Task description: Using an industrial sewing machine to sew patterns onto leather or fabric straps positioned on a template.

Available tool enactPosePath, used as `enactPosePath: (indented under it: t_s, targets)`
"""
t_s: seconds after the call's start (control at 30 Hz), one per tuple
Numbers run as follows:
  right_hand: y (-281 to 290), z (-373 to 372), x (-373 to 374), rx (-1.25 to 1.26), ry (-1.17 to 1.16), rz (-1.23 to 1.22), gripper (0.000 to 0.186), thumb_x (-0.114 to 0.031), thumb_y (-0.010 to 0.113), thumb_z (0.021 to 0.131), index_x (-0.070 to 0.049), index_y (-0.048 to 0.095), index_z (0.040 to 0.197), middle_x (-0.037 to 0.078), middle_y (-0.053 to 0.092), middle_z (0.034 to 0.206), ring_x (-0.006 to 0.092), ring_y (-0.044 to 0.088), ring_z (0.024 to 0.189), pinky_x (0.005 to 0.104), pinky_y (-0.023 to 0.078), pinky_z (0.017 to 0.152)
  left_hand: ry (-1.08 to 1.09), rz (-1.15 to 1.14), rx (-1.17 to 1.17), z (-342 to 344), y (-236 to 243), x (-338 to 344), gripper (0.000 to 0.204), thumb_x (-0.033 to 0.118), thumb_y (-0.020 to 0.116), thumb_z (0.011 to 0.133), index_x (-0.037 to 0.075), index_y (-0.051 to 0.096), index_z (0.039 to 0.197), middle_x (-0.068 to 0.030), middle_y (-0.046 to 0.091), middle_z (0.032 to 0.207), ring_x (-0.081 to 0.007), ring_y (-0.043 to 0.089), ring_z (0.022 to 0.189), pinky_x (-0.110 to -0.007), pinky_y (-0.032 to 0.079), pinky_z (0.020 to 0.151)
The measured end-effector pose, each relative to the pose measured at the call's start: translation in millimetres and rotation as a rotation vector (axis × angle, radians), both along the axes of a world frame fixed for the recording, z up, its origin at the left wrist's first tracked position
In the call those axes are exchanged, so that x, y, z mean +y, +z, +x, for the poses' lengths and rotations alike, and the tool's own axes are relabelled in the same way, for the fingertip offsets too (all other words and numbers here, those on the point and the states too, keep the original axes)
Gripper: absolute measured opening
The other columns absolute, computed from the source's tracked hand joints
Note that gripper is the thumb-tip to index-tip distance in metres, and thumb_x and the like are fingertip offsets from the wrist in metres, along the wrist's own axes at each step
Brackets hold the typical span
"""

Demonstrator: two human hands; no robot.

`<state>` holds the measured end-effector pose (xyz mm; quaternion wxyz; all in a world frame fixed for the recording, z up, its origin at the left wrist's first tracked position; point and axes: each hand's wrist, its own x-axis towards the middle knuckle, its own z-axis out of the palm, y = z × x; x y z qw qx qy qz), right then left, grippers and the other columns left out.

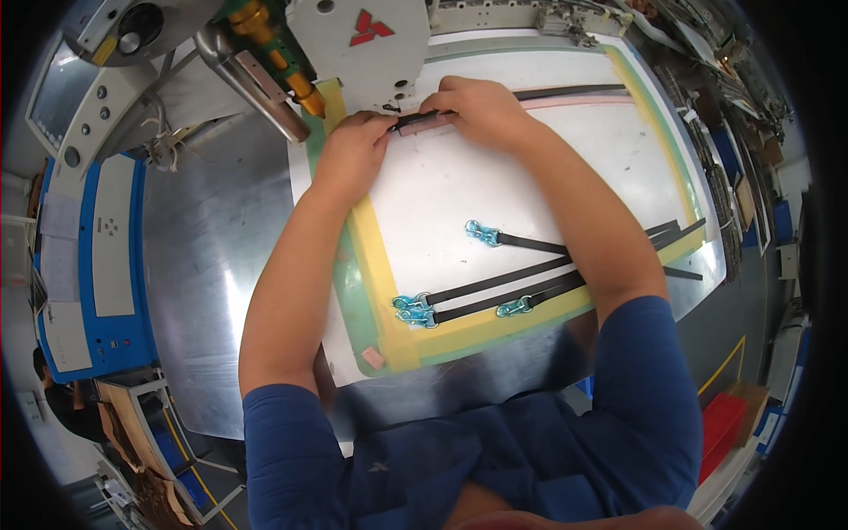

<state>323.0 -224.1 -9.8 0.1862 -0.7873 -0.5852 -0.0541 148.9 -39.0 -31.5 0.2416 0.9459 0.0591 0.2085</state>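
Note:
A black webbing strap lies across the far part of the white board, alongside a pink strip. At its left end, below the white machine head, the fingers of my left hand are closed on the strap. My right hand grips it a little farther right, fingers bent down onto it. Exactly what lies under the fingertips is hidden. Nearer to me lie several black straps with bluish metal snap hooks, partly covered by my right forearm.
Yellow tape and green tape border the board on a shiny metal table. A gold and green cylinder part and a metal tube hang left of the machine head. A control screen stands far left.

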Motion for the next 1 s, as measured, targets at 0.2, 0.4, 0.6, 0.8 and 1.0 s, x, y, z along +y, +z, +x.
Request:
enactPosePath:
  t_s: [0.2, 0.4, 0.6, 0.8, 1.0]
  targets:
    - [-9.2, 5.6, 2.3, -0.001, 0.062, 0.015, 0.037, -0.001, 0.062, 0.089, -0.023, 0.079, 0.113, 0.004, 0.067, 0.104, 0.0275, 0.068, 0.101, 0.0407, 0.055, 0.082, 0.016, 0.109, -0.032, 3.9, -5.4, 1.3, 0.026, 0.006, 0.065, 0.095, 0.010, 0.077, 0.118, -0.0128, 0.074, 0.117, -0.0346, 0.068, 0.109, -0.041, 0.055, 0.095]
    - [-11.1, 6.5, -0.3, -0.054, 0.087, 0.053, 0.044, 0.002, 0.058, 0.087, -0.023, 0.081, 0.115, 0.006, 0.069, 0.105, 0.0294, 0.069, 0.099, 0.0420, 0.056, 0.083, -0.013, 0.234, -0.056, 8.2, -5.3, -3.5, 0.031, 0.002, 0.065, 0.092, 0.010, 0.077, 0.118, -0.0109, 0.075, 0.116, -0.0330, 0.068, 0.108, -0.042, 0.055, 0.094]
    - [-12.0, 6.9, 1.0, -0.041, 0.089, 0.032, 0.043, -0.001, 0.056, 0.090, -0.024, 0.080, 0.116, 0.006, 0.068, 0.107, 0.0278, 0.069, 0.102, 0.0407, 0.056, 0.084, -0.028, 0.294, -0.044, 7.6, -7.5, -5.0, 0.034, -0.002, 0.062, 0.091, 0.009, 0.077, 0.119, -0.0116, 0.074, 0.116, -0.0326, 0.068, 0.109, -0.041, 0.055, 0.095]
    - [-7.2, 2.7, 0.4, -0.056, 0.086, -0.013, 0.042, -0.003, 0.057, 0.090, -0.027, 0.079, 0.118, 0.005, 0.067, 0.108, 0.0275, 0.069, 0.104, 0.0404, 0.056, 0.085, -0.032, 0.244, -0.072, 8.2, -9.6, -6.9, 0.035, -0.006, 0.060, 0.087, 0.006, 0.077, 0.115, -0.0126, 0.072, 0.112, -0.0338, 0.067, 0.107, -0.042, 0.056, 0.095]
    - [-0.8, -7.8, 3.2, -0.109, 0.044, -0.063, 0.042, -0.003, 0.059, 0.090, -0.027, 0.079, 0.117, 0.003, 0.066, 0.109, 0.0277, 0.068, 0.106, 0.0403, 0.057, 0.087, -0.033, 0.293, -0.085, 10.6, -10.7, -5.4, 0.035, -0.005, 0.059, 0.087, 0.007, 0.078, 0.114, -0.0128, 0.072, 0.112, -0.0336, 0.067, 0.107, -0.042, 0.055, 0.094]
